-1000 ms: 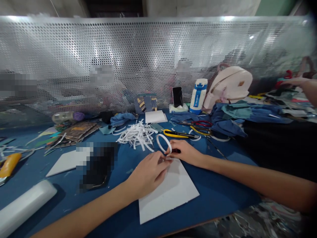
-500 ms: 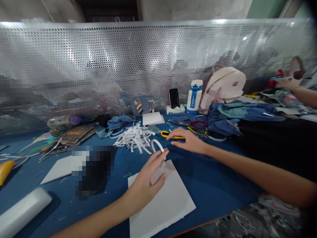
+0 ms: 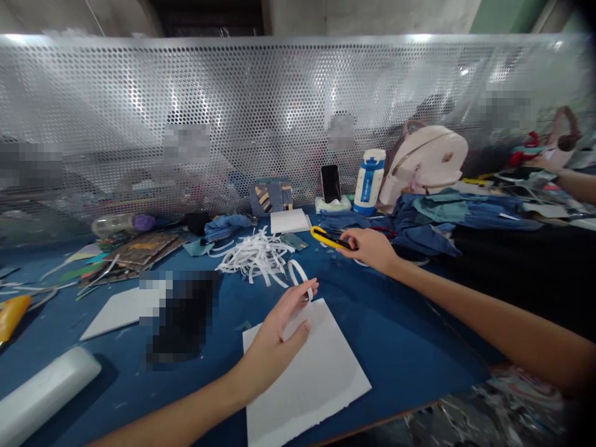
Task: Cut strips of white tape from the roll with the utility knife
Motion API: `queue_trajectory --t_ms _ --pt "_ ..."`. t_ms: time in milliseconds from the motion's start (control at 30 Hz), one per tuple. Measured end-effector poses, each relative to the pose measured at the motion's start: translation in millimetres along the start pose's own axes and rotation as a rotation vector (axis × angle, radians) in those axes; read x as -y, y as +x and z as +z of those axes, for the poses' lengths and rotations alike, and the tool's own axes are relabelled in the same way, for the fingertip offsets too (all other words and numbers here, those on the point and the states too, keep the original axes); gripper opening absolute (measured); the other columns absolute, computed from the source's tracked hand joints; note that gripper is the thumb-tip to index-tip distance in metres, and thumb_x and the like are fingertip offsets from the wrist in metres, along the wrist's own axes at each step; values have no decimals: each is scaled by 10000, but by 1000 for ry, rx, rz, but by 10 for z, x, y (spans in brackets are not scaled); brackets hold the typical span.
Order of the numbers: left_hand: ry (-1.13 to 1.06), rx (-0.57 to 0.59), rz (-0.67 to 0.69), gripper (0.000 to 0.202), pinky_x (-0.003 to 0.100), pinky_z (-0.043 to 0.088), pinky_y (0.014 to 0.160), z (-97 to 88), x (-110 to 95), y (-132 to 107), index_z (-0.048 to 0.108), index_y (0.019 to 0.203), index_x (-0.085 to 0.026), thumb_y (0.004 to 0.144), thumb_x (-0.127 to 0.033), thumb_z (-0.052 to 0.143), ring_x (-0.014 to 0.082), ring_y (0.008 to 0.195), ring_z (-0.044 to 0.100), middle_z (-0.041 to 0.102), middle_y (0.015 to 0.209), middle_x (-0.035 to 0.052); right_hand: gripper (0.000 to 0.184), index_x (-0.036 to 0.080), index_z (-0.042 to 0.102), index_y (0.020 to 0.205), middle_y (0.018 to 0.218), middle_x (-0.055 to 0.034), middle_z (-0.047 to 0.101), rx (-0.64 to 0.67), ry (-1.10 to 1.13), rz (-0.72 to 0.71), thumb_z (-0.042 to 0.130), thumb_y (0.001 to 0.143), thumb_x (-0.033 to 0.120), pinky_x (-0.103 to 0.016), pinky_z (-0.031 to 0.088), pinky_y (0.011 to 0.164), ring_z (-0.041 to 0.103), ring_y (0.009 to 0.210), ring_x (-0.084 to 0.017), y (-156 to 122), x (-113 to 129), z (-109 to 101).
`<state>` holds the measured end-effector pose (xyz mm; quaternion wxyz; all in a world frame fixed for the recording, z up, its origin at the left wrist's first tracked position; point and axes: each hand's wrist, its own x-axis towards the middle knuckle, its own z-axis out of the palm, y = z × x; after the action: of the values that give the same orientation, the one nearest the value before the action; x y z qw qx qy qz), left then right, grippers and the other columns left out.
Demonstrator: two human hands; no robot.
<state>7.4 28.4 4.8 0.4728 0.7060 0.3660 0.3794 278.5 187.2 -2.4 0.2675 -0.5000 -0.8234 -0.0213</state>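
Observation:
My right hand (image 3: 372, 249) is closed round a yellow-and-black utility knife (image 3: 326, 237), tilted above the blue table and pointing left. My left hand (image 3: 279, 341) hovers over a white foam-like sheet (image 3: 321, 372) with a ragged front edge. Its fingers are stretched out and the thumb stands apart. A curled white strip (image 3: 298, 271) meets its fingertips; I cannot tell if it is pinched between fingers. Beyond that hand lies a heap of white strips (image 3: 256, 254).
Along the back stand a phone (image 3: 330, 183), a bottle (image 3: 370, 183) and a backpack (image 3: 428, 158) before a perforated metal screen (image 3: 261, 99). Denim pieces (image 3: 419, 223) lie right. A white block (image 3: 46, 397) and smaller white sheet (image 3: 116, 310) are left. Another person's arm (image 3: 575, 185) shows far right.
My right hand has taken hold of the utility knife and lifted it off the table. My left hand has stayed nearly in place, with the strip still at its fingertips.

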Motion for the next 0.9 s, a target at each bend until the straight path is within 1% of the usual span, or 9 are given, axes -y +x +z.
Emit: queue_trajectory --t_ms 133,167,233,333,400,500,633,800,900 --pt "-28 -4 20 484 464 297 1171 -37 26 25 474 1463 -329 982 -348 523 286 1379 439 490 1492 58 306 180 624 893 680 4 599 -225 368 61 683 843 476 -265 412 546 534 576 -144 -6 26 -67" --pt "-37 -12 24 475 459 309 1162 -46 26 32 490 1453 -329 980 -352 525 286 1366 449 499 1480 58 324 182 607 879 688 -1 595 -261 470 72 677 843 496 -266 432 544 536 577 -144 -17 63 -81" --pt "-36 -34 9 426 442 337 1138 -62 10 42 561 1400 -315 979 -364 525 283 1319 482 530 1431 66 363 193 575 876 726 -10 604 -272 687 113 676 833 538 -260 457 504 546 565 -141 -59 171 -102" --pt "-13 -78 -39 354 413 389 1083 -78 -30 45 672 1283 -277 975 -368 523 272 1201 547 576 1326 82 443 209 540 897 672 20 569 -179 982 170 715 779 600 -240 421 361 486 436 -110 -165 367 -106" --pt "-10 -108 -53 334 400 412 1048 -86 -47 43 708 1231 -263 969 -355 524 264 1135 574 600 1278 84 442 210 532 879 608 45 526 -82 1105 176 727 777 594 -229 412 323 466 392 -101 -250 481 -97" --pt "-25 -132 -52 320 384 419 1024 -92 -40 43 727 1201 -260 959 -336 531 260 1102 587 627 1252 77 396 210 519 836 584 55 507 23 1224 161 752 792 528 -200 407 323 478 404 -94 -359 589 -82" --pt "-73 -138 -40 309 366 415 1030 -91 -2 53 730 1199 -263 949 -349 570 260 1122 589 645 1265 68 351 212 488 802 598 57 497 112 1396 112 720 849 471 -174 397 370 480 447 -82 -420 644 -66" --pt "-173 -143 -56 362 363 409 1059 -77 13 62 695 1259 -267 933 -412 631 267 1193 585 668 1296 68 376 201 451 727 609 56 477 197 1472 43 695 880 441 -151 368 390 460 473 -70 -418 647 -2" --pt "-220 -145 -74 392 364 402 1074 -68 7 55 685 1275 -267 924 -440 652 274 1229 578 669 1307 69 340 187 506 731 648 43 503 223 1455 20 687 891 425 -162 413 406 489 484 -72 -419 632 39"
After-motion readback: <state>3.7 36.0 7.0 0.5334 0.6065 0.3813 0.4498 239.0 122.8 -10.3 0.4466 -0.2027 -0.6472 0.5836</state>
